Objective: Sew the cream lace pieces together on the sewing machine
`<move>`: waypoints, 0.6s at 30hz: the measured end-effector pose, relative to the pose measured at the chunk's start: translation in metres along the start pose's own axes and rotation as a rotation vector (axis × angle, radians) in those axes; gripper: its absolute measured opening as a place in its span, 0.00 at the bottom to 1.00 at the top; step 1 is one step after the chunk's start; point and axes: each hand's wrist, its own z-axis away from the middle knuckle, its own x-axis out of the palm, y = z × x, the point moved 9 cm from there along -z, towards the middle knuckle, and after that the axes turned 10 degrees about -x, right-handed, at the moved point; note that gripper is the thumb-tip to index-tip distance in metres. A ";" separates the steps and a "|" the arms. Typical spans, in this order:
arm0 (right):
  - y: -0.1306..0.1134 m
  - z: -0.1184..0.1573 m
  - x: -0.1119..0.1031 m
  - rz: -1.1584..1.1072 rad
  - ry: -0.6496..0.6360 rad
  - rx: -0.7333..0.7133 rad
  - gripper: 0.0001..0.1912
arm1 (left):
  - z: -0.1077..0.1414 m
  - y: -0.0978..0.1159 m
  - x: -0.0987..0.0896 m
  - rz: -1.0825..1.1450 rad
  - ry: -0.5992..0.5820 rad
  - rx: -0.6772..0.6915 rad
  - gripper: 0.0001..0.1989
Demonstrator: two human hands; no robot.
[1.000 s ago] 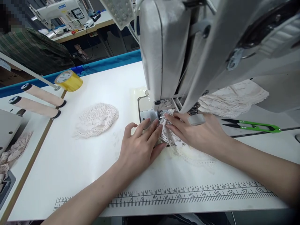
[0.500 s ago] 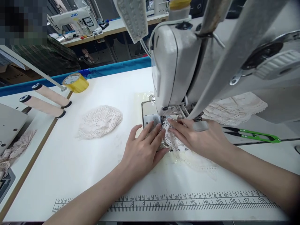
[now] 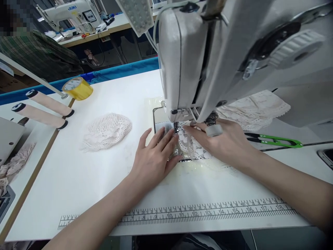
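The left hand (image 3: 154,156) is lying palm down on the table (image 3: 104,187), its fingers spreading loosely and its fingertips resting on and beside the metal plate (image 3: 162,127), left of the presser foot (image 3: 176,127). It is gripping nothing; its thumb is pointing toward the edge of the lace (image 3: 191,146). The right hand (image 3: 225,139) is reaching in from the other side, its index finger stretching over the lace near the foot. Its other fingers are partly hiding behind the machine (image 3: 187,59), so whether they are pinching the fabric I cannot tell. The lace is lying between the two hands, just right of the foot, with its paler part probably trailing out below the right hand.

A lace pile (image 3: 106,132) is resting on the table well to the left, and more lace pieces (image 3: 255,107) are lying beyond the right hand. Green snips (image 3: 278,141) are lying just beside the right wrist. Yellow tape (image 3: 79,89) is sitting at the far left corner, near two spools (image 3: 41,115) that are lying on their sides. A printed ruler (image 3: 182,216) is running along the near edge. Past the blue cloth (image 3: 125,70), a person (image 3: 39,52) in plaid is showing near another machine (image 3: 70,15).
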 end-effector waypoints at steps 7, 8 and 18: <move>-0.027 -0.002 -0.019 -0.074 -0.013 -0.061 0.13 | 0.006 0.009 -0.004 -0.084 0.023 0.045 0.18; -0.026 -0.002 -0.016 -0.085 -0.038 -0.039 0.11 | 0.006 0.010 -0.004 -0.081 0.009 0.046 0.19; 0.001 -0.003 0.003 -0.297 -0.109 0.245 0.16 | -0.038 -0.014 0.005 0.134 -0.155 -0.128 0.07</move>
